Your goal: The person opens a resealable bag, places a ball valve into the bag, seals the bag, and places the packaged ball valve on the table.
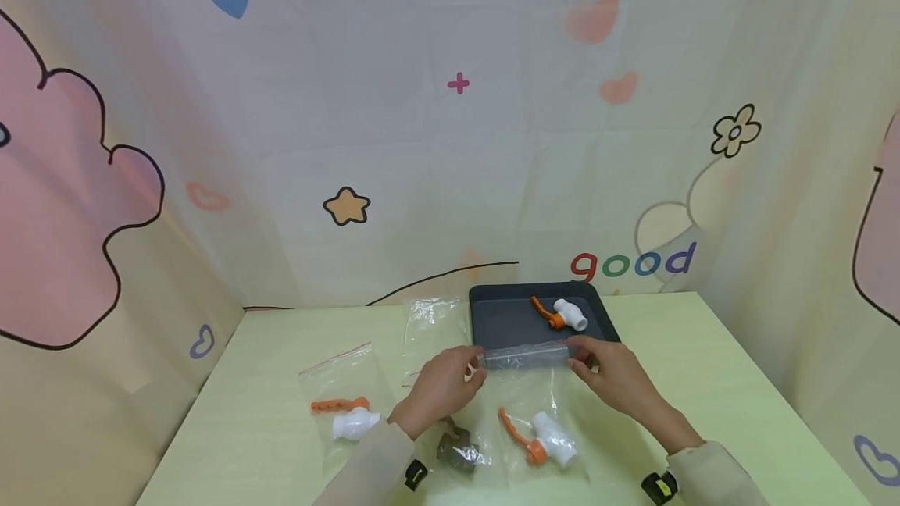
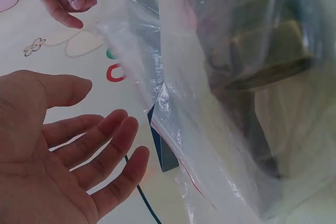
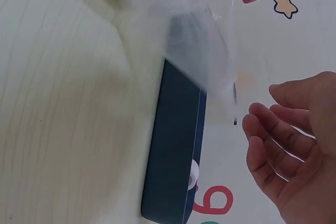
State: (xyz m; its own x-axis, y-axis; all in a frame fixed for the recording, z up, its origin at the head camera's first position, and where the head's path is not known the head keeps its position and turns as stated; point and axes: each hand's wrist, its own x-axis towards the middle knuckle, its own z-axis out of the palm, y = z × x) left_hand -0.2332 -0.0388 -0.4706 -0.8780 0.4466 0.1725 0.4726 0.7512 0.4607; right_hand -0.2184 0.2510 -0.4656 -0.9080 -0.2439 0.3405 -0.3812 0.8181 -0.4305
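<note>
A clear plastic bag [image 1: 527, 356] spans the gap between both hands in the head view, in front of the dark tray. At its left end is my left hand [image 1: 443, 385]; in the left wrist view its fingers [image 2: 113, 135] are spread and loosely bent, with nothing between them. My right hand [image 1: 619, 377] is at the bag's other end. The right wrist view shows its fingers [image 3: 275, 140] relaxed and apart from a blurred bag [image 3: 199, 40]. Below the left hand, a brown metal-looking part [image 1: 458, 450] sits in clear plastic. It looms blurred near the left wrist camera.
The dark tray [image 1: 502, 318] holds a white ball valve [image 1: 571, 315] with an orange handle. Similar bagged valves lie at the left [image 1: 355, 422] and front right [image 1: 555, 440]. Another clear bag [image 1: 436, 326] lies left of the tray. A printed curtain [image 1: 422, 139] hangs behind the table.
</note>
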